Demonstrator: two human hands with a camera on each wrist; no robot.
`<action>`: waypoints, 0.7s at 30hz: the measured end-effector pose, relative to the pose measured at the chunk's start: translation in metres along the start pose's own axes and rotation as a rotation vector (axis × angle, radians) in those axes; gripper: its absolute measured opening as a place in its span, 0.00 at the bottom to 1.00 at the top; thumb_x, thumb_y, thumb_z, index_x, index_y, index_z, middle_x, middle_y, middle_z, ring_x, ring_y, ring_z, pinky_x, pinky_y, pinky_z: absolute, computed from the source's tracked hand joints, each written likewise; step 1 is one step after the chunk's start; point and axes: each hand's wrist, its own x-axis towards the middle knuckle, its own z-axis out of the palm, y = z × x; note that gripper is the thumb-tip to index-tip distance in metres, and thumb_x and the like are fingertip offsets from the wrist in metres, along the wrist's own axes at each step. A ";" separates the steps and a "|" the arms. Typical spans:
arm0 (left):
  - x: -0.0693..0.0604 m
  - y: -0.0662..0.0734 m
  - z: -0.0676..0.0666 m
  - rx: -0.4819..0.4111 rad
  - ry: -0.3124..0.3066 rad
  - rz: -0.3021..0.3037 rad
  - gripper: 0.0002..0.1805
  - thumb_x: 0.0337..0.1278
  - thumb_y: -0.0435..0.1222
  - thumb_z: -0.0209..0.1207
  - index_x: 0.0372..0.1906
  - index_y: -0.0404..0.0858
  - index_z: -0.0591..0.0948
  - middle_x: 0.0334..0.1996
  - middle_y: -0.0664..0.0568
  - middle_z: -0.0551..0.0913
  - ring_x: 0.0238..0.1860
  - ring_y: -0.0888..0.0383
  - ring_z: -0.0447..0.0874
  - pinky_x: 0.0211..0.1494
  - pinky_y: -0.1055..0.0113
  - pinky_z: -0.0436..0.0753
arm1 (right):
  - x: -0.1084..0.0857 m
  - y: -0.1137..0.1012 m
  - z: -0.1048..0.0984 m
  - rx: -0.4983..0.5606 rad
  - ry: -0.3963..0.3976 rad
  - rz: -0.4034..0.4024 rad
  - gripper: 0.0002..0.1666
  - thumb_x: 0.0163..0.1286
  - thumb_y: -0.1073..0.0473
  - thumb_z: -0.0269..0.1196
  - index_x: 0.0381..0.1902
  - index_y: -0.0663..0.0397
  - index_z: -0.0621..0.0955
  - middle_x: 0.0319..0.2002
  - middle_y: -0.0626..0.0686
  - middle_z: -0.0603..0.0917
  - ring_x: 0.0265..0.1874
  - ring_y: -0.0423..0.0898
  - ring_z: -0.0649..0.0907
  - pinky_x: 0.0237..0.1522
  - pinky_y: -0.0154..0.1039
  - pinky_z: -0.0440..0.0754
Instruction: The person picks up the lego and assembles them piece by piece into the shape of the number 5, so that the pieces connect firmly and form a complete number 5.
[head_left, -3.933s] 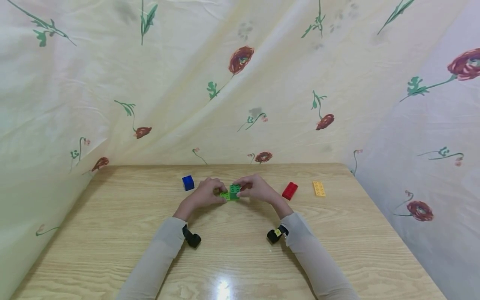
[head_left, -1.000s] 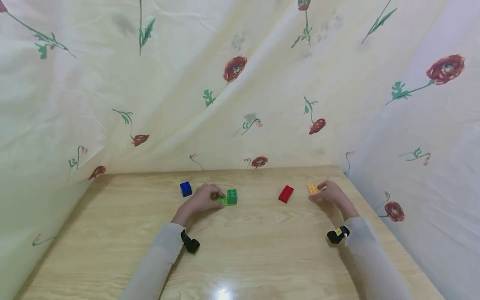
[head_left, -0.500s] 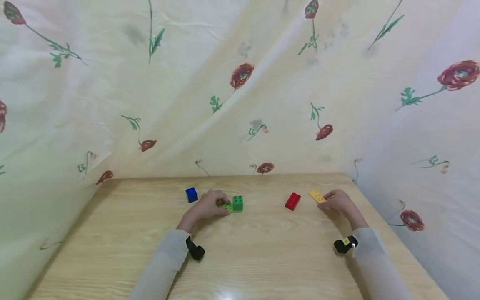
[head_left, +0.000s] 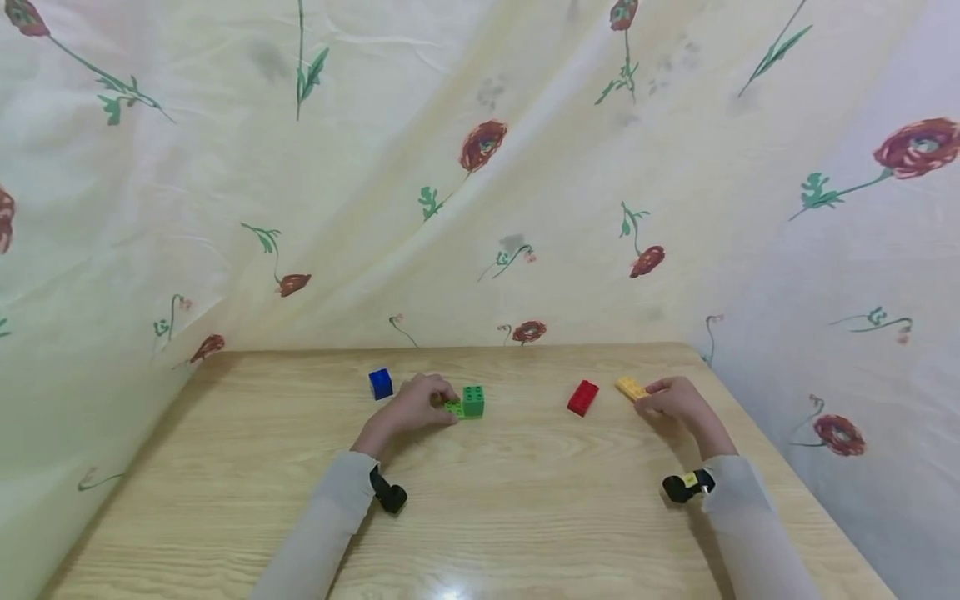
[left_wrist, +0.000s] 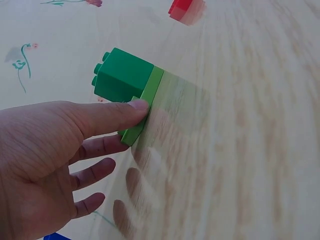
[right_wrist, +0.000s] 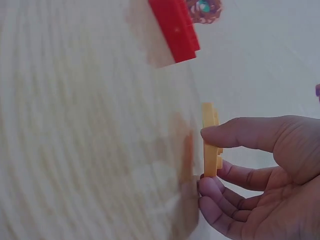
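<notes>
My left hand (head_left: 420,402) pinches the left end of a flat light green toy brick (left_wrist: 152,87) between thumb and index finger. On that flat brick's other end sits a taller dark green brick (head_left: 473,400). At the right, my right hand (head_left: 677,400) pinches a flat yellow-orange brick (head_left: 631,388) by its near end. In the right wrist view that yellow brick (right_wrist: 210,155) shows its edge, with the thumb on one side and fingers behind and below; a gap shows between it and its reflection on the tabletop.
A red brick (head_left: 582,398) lies on the wooden table (head_left: 510,500) between the two hands, nearer the right one. Left of my left hand is a blue brick (head_left: 381,384). A flowered cloth (head_left: 390,167) hangs behind the table and along its sides.
My right hand left the dark green brick, moved right to the yellow brick, and now grips it, the brick turned at a slant. My left hand has stayed on the light green brick.
</notes>
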 end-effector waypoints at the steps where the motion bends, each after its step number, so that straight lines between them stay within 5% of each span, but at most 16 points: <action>1: 0.000 0.001 0.000 -0.002 0.000 -0.004 0.11 0.55 0.39 0.74 0.43 0.45 0.87 0.46 0.56 0.85 0.50 0.56 0.74 0.62 0.49 0.69 | 0.000 -0.002 0.000 0.017 -0.002 -0.009 0.34 0.64 0.57 0.71 0.58 0.77 0.76 0.55 0.71 0.80 0.47 0.54 0.81 0.47 0.43 0.79; 10: -0.001 0.001 0.000 0.013 0.001 0.008 0.11 0.56 0.39 0.74 0.43 0.45 0.87 0.46 0.56 0.86 0.49 0.55 0.74 0.62 0.49 0.68 | -0.009 -0.047 0.001 0.137 -0.016 -0.195 0.34 0.73 0.53 0.65 0.65 0.73 0.73 0.56 0.68 0.80 0.48 0.51 0.82 0.51 0.46 0.83; 21: 0.000 0.000 -0.001 0.021 -0.004 0.009 0.12 0.56 0.40 0.74 0.44 0.45 0.87 0.46 0.56 0.86 0.48 0.57 0.76 0.62 0.48 0.67 | -0.022 -0.127 0.019 0.243 -0.042 -0.384 0.28 0.71 0.55 0.67 0.64 0.64 0.77 0.54 0.62 0.82 0.46 0.44 0.81 0.51 0.34 0.80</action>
